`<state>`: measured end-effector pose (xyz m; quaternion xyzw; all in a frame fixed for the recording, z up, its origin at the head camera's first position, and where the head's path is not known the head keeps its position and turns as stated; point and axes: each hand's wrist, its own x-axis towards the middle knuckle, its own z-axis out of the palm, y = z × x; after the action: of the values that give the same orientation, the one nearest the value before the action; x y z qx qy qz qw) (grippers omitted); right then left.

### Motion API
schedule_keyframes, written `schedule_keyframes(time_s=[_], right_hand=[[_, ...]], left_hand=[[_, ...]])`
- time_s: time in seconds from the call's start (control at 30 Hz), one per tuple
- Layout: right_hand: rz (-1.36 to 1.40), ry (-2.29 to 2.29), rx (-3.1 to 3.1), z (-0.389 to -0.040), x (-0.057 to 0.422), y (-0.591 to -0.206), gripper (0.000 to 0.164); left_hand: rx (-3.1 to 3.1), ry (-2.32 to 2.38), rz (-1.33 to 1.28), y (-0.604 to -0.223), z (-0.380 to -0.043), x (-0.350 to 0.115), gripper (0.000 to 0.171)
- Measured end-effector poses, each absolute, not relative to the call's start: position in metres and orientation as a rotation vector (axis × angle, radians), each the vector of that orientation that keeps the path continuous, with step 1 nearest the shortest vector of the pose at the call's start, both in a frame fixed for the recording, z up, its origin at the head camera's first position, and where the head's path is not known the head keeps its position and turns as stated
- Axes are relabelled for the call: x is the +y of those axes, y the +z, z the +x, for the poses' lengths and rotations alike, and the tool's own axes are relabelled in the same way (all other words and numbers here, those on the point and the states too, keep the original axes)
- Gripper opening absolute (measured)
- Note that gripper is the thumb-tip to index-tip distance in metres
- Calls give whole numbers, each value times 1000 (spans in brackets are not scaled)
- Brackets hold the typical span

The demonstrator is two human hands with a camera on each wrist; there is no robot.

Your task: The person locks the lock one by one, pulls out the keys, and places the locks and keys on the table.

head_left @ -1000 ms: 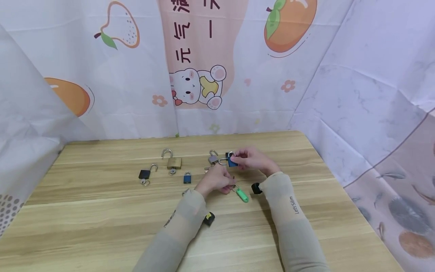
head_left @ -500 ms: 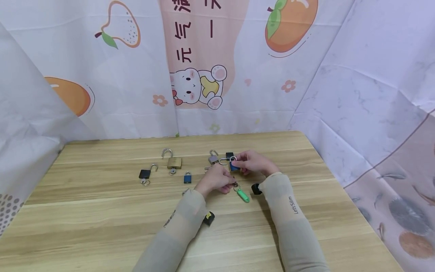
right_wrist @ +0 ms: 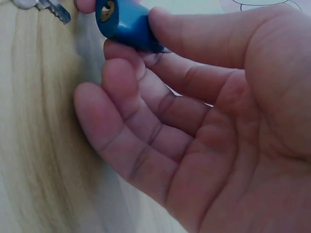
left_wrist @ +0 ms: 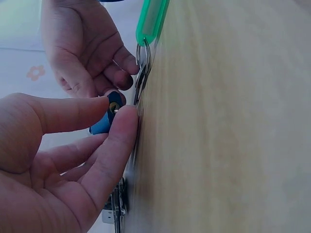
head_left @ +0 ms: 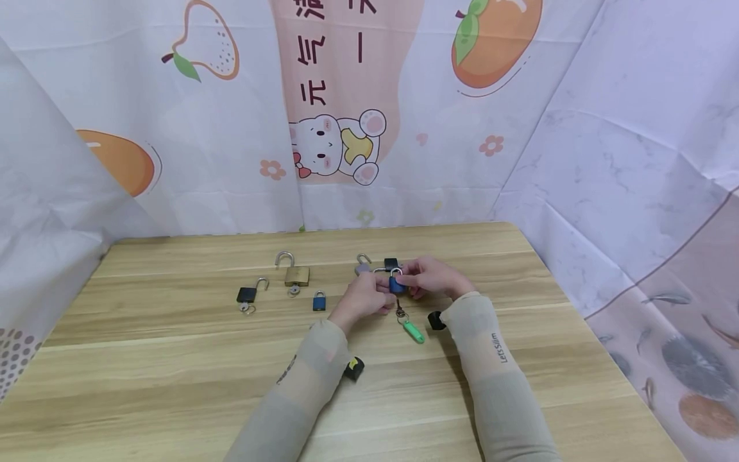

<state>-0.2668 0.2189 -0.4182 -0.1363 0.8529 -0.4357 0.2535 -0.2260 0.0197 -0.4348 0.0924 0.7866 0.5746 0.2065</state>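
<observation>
A blue padlock (head_left: 396, 284) stands upright between both hands, its brass keyhole facing me in both wrist views. With thumb and index finger, my right hand (head_left: 430, 276) pinches its body from the right; the other fingers are loosely curled below. Thumb and fingers of my left hand (head_left: 365, 298) close around the padlock from the left. Just in front, keys (head_left: 400, 313) on a ring with a green key tag (head_left: 413, 332) lie on the table, apart from both hands. Behind the left fingers a grey padlock (head_left: 362, 268) with a raised shackle is partly covered.
A black padlock (head_left: 391, 264) lies just behind the hands. To the left are a brass padlock (head_left: 297, 276) with its key, another black padlock (head_left: 246, 295) with keys, and a small blue padlock (head_left: 319, 301). Curtains (head_left: 231, 160) border the wooden table (head_left: 202, 385).
My right hand has brought the blue padlock nearer, away from the black one. My left hand has left the keys and moved up to the padlock; the keys stay on the table.
</observation>
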Motion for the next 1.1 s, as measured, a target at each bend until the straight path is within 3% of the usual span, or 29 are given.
schedule_keyframes(time_s=[0.37, 0.6, 0.83, 1.1], right_hand=[[-306, -1160, 2347, -266, 215, -419, 30], [-269, -1134, 2387, -266, 213, -420, 28], [-290, -1199, 2430, -266, 214, -414, 29], [-325, -1416, 2435, -263, 201, -401, 39]], left_hand=[[2219, 1539, 288, -431, -224, 18, 18], [2205, 1535, 302, -431, -225, 17, 15], [2195, 1680, 194, -429, -232, 8, 37], [2233, 1879, 28, -430, -250, -18, 33]])
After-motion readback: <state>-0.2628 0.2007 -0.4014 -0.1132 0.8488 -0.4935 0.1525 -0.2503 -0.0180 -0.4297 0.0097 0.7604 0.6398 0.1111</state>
